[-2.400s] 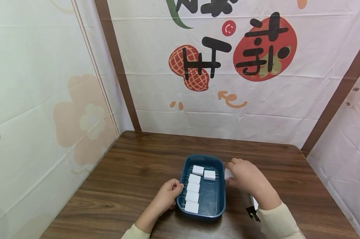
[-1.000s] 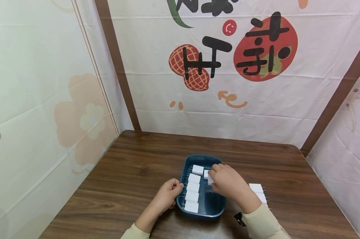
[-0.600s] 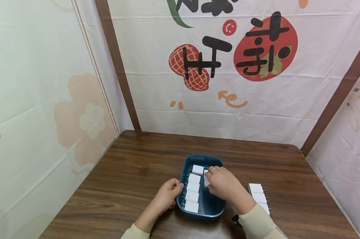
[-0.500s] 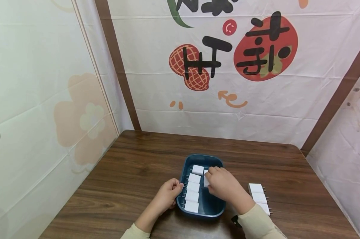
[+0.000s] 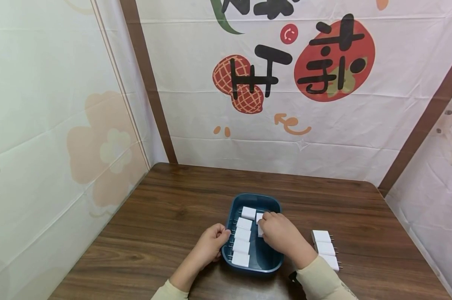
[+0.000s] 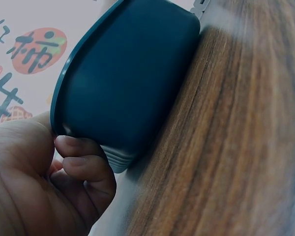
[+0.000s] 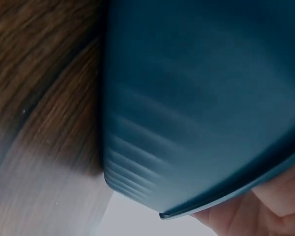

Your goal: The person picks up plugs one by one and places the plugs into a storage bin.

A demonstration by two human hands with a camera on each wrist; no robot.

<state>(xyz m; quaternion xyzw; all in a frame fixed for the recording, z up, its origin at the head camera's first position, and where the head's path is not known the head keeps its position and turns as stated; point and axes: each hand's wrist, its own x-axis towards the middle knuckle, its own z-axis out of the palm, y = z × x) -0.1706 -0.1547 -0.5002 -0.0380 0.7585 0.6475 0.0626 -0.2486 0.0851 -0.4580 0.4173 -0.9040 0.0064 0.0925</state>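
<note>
A dark blue tray (image 5: pixel 264 259) stands on the table. Its left rim is gripped by my left hand (image 5: pixel 212 241), with curled fingers at the wall in the left wrist view (image 6: pixel 123 73). Several white charger plugs (image 5: pixel 242 246) form a column along the tray's left side, prongs leftward. Inside the right half, my right hand (image 5: pixel 283 234) pinches another white charger plug (image 5: pixel 260 231), partly hidden by the fingers. Just beyond it sits one more plug (image 5: pixel 259 216), partly covered. The right wrist view mostly shows the tray's outer wall (image 7: pixel 201 98), with fingers over the rim.
Three more white charger plugs (image 5: pixel 325 248) lie in a row on the wooden table (image 5: pixel 166 208), right of the tray, prongs rightward. A small black item (image 5: pixel 293 276) shows beside the right sleeve. Printed cloth walls (image 5: pixel 256 146) stand behind and at the sides.
My right hand has carried a charger plug from right of the tray into its right half, then edged slightly toward me. The left hand has stayed on the rim.
</note>
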